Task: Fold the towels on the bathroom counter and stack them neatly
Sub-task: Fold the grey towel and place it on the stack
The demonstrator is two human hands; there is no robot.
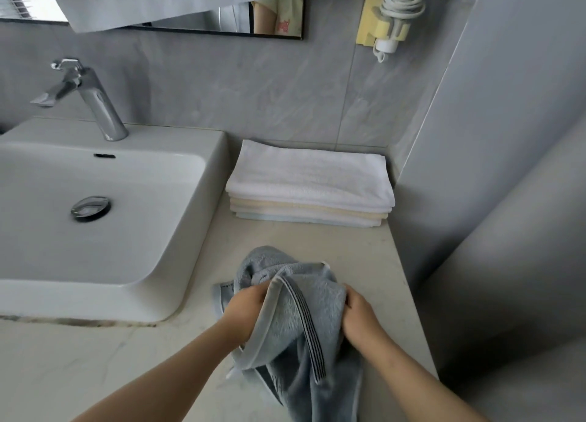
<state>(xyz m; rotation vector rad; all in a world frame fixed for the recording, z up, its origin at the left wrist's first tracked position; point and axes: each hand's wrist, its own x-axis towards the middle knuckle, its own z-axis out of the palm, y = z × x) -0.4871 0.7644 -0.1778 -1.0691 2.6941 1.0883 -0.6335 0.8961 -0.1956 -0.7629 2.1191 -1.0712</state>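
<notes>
A crumpled grey-blue towel [295,313] with a dark striped border lies bunched at the counter's front edge, part of it hanging over the edge. My left hand [244,313] grips its left side, fingers tucked under a fold. My right hand [360,315] grips the right side, fingers buried in the cloth. Behind it, against the wall, sits a neat stack of folded towels [309,183]: a white one on top, with cream and pale blue layers below.
A white basin [95,225] with a chrome faucet [92,98] fills the left. The pale stone counter [304,240] runs between the stack and the grey towel. A grey wall closes the right side. A hair dryer [394,15] hangs on the back wall.
</notes>
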